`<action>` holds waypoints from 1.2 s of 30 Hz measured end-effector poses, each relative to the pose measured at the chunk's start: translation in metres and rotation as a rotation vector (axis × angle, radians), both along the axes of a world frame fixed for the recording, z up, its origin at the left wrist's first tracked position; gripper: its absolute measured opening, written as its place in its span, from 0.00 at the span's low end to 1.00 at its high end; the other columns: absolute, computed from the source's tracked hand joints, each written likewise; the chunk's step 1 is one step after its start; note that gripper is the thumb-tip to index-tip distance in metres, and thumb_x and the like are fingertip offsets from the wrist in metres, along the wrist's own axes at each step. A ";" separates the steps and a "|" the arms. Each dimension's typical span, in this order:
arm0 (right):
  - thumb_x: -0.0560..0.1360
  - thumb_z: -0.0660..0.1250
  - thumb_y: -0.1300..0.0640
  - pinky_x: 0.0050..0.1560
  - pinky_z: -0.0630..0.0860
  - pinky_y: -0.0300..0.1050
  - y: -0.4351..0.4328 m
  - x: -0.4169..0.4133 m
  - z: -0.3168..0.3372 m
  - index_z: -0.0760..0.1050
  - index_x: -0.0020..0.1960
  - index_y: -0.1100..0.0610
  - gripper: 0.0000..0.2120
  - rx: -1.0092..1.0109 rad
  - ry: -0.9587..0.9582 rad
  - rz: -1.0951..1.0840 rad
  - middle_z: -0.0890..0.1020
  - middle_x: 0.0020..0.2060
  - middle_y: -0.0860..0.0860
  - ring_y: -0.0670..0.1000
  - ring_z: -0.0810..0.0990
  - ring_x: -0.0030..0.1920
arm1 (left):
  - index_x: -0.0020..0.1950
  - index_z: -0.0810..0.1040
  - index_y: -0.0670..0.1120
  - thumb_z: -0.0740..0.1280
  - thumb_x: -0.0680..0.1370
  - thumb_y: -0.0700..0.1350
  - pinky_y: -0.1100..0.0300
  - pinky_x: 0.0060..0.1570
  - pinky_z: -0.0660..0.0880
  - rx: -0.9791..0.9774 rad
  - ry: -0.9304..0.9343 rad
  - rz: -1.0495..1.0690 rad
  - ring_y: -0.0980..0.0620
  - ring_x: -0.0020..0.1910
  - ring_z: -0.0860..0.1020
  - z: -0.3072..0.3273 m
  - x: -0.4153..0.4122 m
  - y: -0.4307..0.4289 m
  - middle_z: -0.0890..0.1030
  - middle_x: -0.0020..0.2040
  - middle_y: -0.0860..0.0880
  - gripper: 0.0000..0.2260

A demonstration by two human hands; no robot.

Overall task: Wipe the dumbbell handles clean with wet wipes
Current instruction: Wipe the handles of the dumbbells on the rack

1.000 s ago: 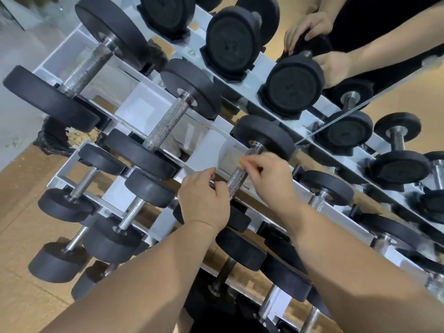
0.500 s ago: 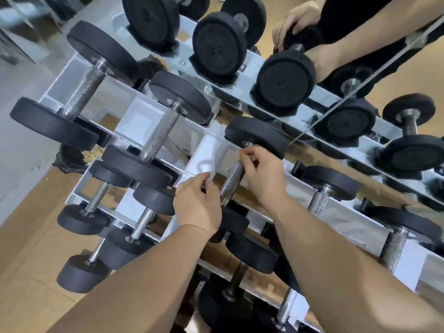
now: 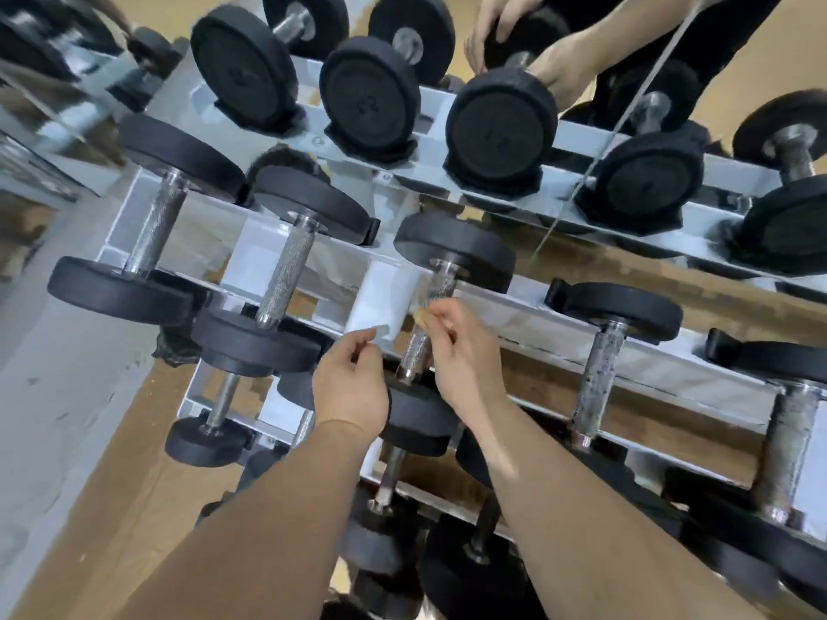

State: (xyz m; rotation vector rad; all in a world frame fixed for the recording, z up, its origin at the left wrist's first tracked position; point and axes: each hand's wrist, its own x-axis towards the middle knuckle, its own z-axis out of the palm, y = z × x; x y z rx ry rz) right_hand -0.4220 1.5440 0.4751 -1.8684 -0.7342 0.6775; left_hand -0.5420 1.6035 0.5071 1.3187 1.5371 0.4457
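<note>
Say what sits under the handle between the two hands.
The white rack shows under the handle. The right hand covers the handle's middle; it and the left hand hide what lies below there.

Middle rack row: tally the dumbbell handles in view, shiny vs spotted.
Shiny handles: 3 (first from the left, second, third)
Spotted handles: 2 (fourth, fifth)
Total: 5
</note>
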 end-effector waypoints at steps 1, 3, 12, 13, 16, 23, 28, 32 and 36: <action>0.82 0.65 0.50 0.49 0.76 0.42 -0.005 -0.001 0.000 0.77 0.52 0.48 0.03 0.018 0.046 -0.018 0.82 0.44 0.42 0.42 0.80 0.46 | 0.55 0.82 0.51 0.61 0.80 0.40 0.61 0.50 0.73 -0.005 -0.005 0.007 0.56 0.42 0.77 0.000 0.000 0.000 0.83 0.47 0.53 0.12; 0.81 0.65 0.50 0.47 0.75 0.39 -0.014 0.003 0.002 0.76 0.50 0.46 0.02 0.012 0.108 0.026 0.82 0.44 0.42 0.42 0.80 0.46 | 0.55 0.83 0.49 0.60 0.80 0.40 0.57 0.55 0.74 -0.002 -0.002 0.006 0.52 0.46 0.79 -0.001 0.000 0.001 0.84 0.51 0.50 0.12; 0.82 0.63 0.48 0.44 0.70 0.41 0.009 0.013 -0.003 0.70 0.47 0.48 0.06 0.044 0.246 -0.141 0.80 0.44 0.45 0.46 0.78 0.46 | 0.53 0.83 0.46 0.61 0.74 0.46 0.58 0.54 0.73 -0.021 -0.021 0.019 0.51 0.50 0.80 -0.005 -0.002 0.003 0.85 0.47 0.50 0.14; 0.82 0.62 0.47 0.44 0.71 0.41 -0.001 0.008 -0.004 0.70 0.48 0.48 0.07 0.007 0.247 -0.088 0.79 0.44 0.44 0.45 0.78 0.46 | 0.53 0.83 0.46 0.61 0.76 0.43 0.59 0.52 0.72 -0.019 -0.024 0.023 0.51 0.49 0.80 -0.005 -0.002 0.003 0.85 0.47 0.49 0.12; 0.81 0.62 0.43 0.50 0.76 0.50 -0.019 0.000 -0.015 0.71 0.47 0.46 0.08 -0.111 0.251 0.041 0.79 0.44 0.44 0.49 0.79 0.48 | 0.51 0.83 0.46 0.60 0.79 0.39 0.59 0.49 0.72 -0.015 -0.026 0.021 0.51 0.47 0.79 -0.004 -0.001 0.004 0.84 0.47 0.48 0.12; 0.80 0.64 0.48 0.54 0.79 0.61 0.026 0.021 -0.008 0.71 0.47 0.46 0.05 0.098 0.438 -0.302 0.81 0.44 0.48 0.51 0.80 0.47 | 0.50 0.82 0.49 0.60 0.75 0.45 0.58 0.48 0.73 -0.007 -0.018 0.000 0.51 0.46 0.79 -0.003 0.000 0.004 0.85 0.48 0.48 0.11; 0.77 0.69 0.44 0.45 0.73 0.47 -0.010 0.011 -0.006 0.73 0.41 0.47 0.10 -0.039 0.291 0.004 0.78 0.40 0.43 0.45 0.77 0.44 | 0.51 0.81 0.48 0.59 0.80 0.38 0.63 0.41 0.72 0.025 0.011 -0.005 0.53 0.42 0.77 -0.006 -0.001 0.007 0.85 0.48 0.48 0.12; 0.75 0.72 0.46 0.49 0.76 0.54 -0.019 0.007 -0.010 0.73 0.38 0.47 0.11 -0.085 0.132 0.141 0.77 0.36 0.45 0.48 0.78 0.42 | 0.51 0.81 0.48 0.59 0.79 0.39 0.65 0.41 0.73 0.026 0.016 -0.023 0.52 0.43 0.78 -0.006 -0.002 0.006 0.84 0.48 0.48 0.11; 0.77 0.71 0.55 0.38 0.74 0.38 0.004 0.019 0.006 0.75 0.43 0.55 0.07 0.076 0.177 -0.060 0.79 0.33 0.38 0.41 0.75 0.34 | 0.50 0.81 0.51 0.59 0.73 0.46 0.58 0.48 0.72 0.018 0.000 -0.023 0.51 0.47 0.79 -0.007 -0.002 0.006 0.85 0.48 0.48 0.12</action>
